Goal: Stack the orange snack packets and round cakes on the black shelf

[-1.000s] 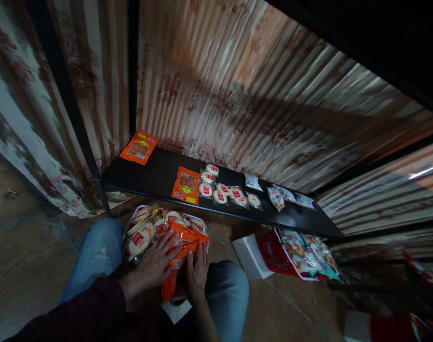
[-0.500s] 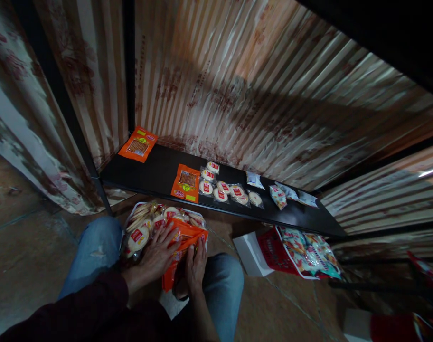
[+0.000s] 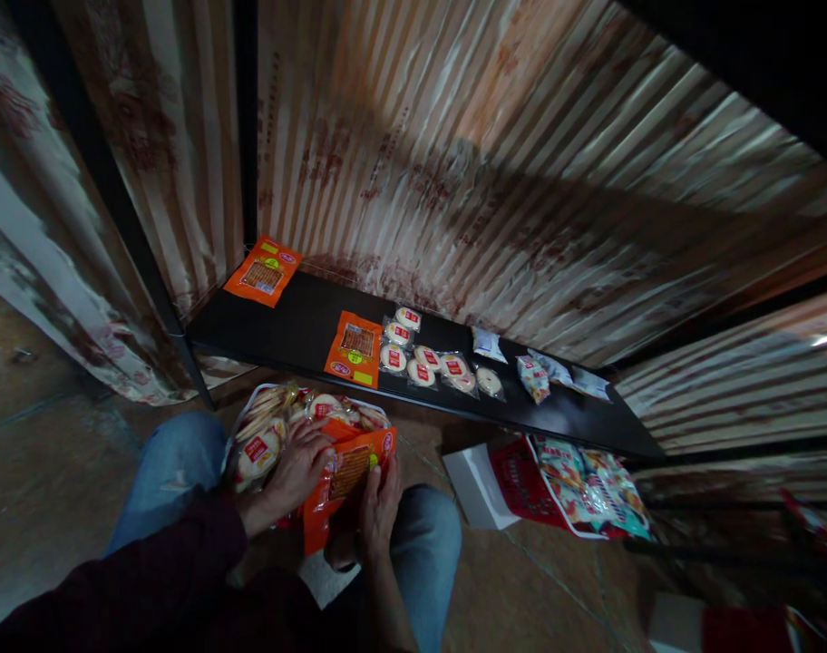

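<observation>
1 orange packet (image 3: 351, 470), held between left hand (image 3: 296, 473), fingers curled, and right hand (image 3: 381, 510), fingers along edge. Step apparently packet handling; next move likely needed steady 2-sided grip.

Between the left hand (image 3: 296, 473) and right hand (image 3: 381, 503), the orange packet (image 3: 349, 476) now shows its brown front more fully; the left fingers, flatter before, are bent.

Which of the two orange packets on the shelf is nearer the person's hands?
The front packet, beside the wrapped round snacks on the black shelf; the other packet lies at the back left corner.
</observation>
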Demonstrator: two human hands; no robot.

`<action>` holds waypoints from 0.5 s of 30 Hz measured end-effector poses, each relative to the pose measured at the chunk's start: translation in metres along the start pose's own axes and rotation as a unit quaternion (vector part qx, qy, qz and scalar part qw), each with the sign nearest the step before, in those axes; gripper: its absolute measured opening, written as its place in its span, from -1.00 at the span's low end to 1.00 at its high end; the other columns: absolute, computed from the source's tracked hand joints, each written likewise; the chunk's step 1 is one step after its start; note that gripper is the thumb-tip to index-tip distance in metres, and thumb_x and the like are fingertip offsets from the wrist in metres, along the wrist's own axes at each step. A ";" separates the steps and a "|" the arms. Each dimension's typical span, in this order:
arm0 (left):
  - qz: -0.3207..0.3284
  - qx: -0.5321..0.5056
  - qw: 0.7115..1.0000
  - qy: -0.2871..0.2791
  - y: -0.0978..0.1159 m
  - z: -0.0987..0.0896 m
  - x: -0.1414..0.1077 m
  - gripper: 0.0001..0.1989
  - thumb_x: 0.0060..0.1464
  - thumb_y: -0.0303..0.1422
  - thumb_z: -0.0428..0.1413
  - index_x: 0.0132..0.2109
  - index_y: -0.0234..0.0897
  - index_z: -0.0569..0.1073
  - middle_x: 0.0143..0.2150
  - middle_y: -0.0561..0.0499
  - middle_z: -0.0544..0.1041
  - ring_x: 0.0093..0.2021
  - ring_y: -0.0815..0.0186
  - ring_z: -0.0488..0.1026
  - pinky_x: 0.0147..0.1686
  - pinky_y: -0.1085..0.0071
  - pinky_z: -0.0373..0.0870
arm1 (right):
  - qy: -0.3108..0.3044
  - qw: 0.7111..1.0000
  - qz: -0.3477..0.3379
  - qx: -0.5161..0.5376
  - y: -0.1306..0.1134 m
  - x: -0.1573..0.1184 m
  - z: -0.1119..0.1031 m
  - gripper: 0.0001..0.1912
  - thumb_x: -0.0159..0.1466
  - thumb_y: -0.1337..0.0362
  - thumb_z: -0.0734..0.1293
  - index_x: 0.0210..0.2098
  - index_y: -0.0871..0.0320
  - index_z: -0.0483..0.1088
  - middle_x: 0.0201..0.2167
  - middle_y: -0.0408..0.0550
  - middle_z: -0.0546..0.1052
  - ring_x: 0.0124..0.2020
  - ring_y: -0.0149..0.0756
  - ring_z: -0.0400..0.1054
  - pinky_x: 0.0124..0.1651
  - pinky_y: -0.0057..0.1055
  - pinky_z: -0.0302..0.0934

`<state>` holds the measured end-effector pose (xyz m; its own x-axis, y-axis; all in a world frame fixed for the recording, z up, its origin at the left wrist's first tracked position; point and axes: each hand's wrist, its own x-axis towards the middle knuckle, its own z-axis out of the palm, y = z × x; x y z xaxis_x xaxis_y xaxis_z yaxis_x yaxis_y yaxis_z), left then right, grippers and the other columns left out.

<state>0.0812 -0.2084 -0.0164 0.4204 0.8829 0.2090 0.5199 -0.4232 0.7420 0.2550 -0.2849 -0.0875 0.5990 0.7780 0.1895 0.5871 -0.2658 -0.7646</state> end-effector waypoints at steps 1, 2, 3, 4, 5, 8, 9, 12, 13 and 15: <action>-0.005 -0.006 1.000 0.007 -0.001 -0.001 0.001 -0.77 0.13 -0.40 -0.05 -0.25 -0.20 0.51 -0.16 -0.04 0.57 0.06 0.19 0.37 0.19 0.03 0.10 | 0.002 1.000 0.012 0.007 0.000 0.001 -0.001 -0.36 0.27 -0.05 0.03 0.16 0.26 0.19 0.16 0.21 0.30 0.19 -0.04 0.14 0.17 -0.07 0.01; -0.010 -0.014 1.000 0.015 -0.002 -0.001 0.002 -0.78 0.12 -0.39 -0.05 -0.28 -0.20 0.51 -0.15 -0.05 0.57 0.04 0.20 0.38 0.18 0.06 0.13 | 0.003 1.000 0.022 0.017 0.000 0.001 -0.002 -0.36 0.27 -0.06 0.03 0.16 0.25 0.20 0.15 0.20 0.31 0.18 -0.05 0.15 0.16 -0.09 0.02; -0.014 -0.023 0.999 0.020 -0.003 -0.002 0.003 -0.79 0.12 -0.38 -0.04 -0.30 -0.21 0.50 -0.14 -0.06 0.57 0.02 0.20 0.39 0.16 0.08 0.16 | 0.003 0.999 0.026 0.025 -0.001 0.001 -0.002 -0.36 0.27 -0.05 0.04 0.16 0.25 0.20 0.14 0.19 0.33 0.17 -0.05 0.18 0.15 -0.10 0.04; -0.019 -0.033 0.999 0.027 -0.004 -0.002 0.004 -0.79 0.11 -0.36 -0.04 -0.32 -0.21 0.49 -0.13 -0.06 0.56 0.01 0.20 0.40 0.14 0.10 0.19 | 0.003 0.999 0.027 0.034 -0.001 0.002 -0.003 -0.37 0.27 -0.05 0.04 0.16 0.24 0.20 0.13 0.18 0.34 0.16 -0.06 0.20 0.13 -0.12 0.06; -0.025 -0.043 0.998 0.034 -0.004 -0.002 0.004 -0.79 0.12 -0.35 -0.04 -0.33 -0.21 0.49 -0.14 -0.06 0.56 -0.01 0.21 0.41 0.12 0.12 0.21 | 0.004 0.999 0.030 0.043 -0.002 0.002 -0.004 -0.37 0.27 -0.05 0.04 0.16 0.24 0.19 0.12 0.17 0.35 0.15 -0.07 0.21 0.12 -0.13 0.08; -0.046 -0.083 0.994 0.061 -0.003 -0.005 0.003 -0.76 0.13 -0.29 -0.07 -0.32 -0.22 0.46 -0.15 -0.07 0.55 -0.07 0.23 0.42 0.05 0.19 0.29 | 0.012 0.997 0.054 0.063 -0.007 0.004 -0.005 -0.35 0.27 -0.05 0.05 0.17 0.27 0.17 0.14 0.19 0.34 0.15 -0.06 0.21 0.11 -0.16 0.11; -0.052 -0.100 0.991 0.069 -0.001 -0.007 0.003 -0.75 0.14 -0.27 -0.08 -0.32 -0.23 0.46 -0.16 -0.08 0.54 -0.08 0.23 0.43 0.03 0.21 0.31 | 0.014 0.996 0.063 0.067 -0.009 0.006 -0.006 -0.34 0.27 -0.06 0.04 0.18 0.27 0.16 0.14 0.20 0.33 0.15 -0.06 0.21 0.11 -0.17 0.12; -0.065 -0.150 0.984 0.071 0.004 -0.015 0.003 -0.73 0.13 -0.24 -0.09 -0.30 -0.25 0.44 -0.19 -0.09 0.53 -0.12 0.22 0.44 -0.03 0.25 0.35 | 0.009 0.994 0.084 0.073 -0.015 0.010 -0.009 -0.31 0.27 -0.09 0.03 0.20 0.29 0.13 0.17 0.20 0.29 0.16 -0.09 0.22 0.09 -0.23 0.15; -0.072 -0.164 0.982 0.065 0.006 -0.018 0.003 -0.73 0.13 -0.23 -0.09 -0.30 -0.24 0.44 -0.22 -0.07 0.53 -0.15 0.22 0.44 -0.06 0.26 0.36 | 0.006 0.993 0.092 0.075 -0.018 0.012 -0.010 -0.30 0.26 -0.09 0.03 0.21 0.29 0.12 0.18 0.20 0.28 0.17 -0.10 0.21 0.09 -0.25 0.16; -0.088 -0.189 0.976 0.057 0.010 -0.024 0.005 -0.73 0.13 -0.21 -0.10 -0.33 -0.24 0.42 -0.32 -0.02 0.52 -0.25 0.24 0.44 -0.16 0.30 0.38 | 0.001 0.990 0.112 0.083 -0.022 0.014 -0.012 -0.28 0.26 -0.11 0.04 0.22 0.30 0.10 0.20 0.20 0.26 0.19 -0.09 0.19 0.10 -0.26 0.15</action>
<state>0.0709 -0.2037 0.0072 0.2535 0.9610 0.1103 0.2568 -0.1767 0.9502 0.2572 -0.2750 -0.0603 0.7046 0.7096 0.0043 0.3417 -0.3339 -0.8785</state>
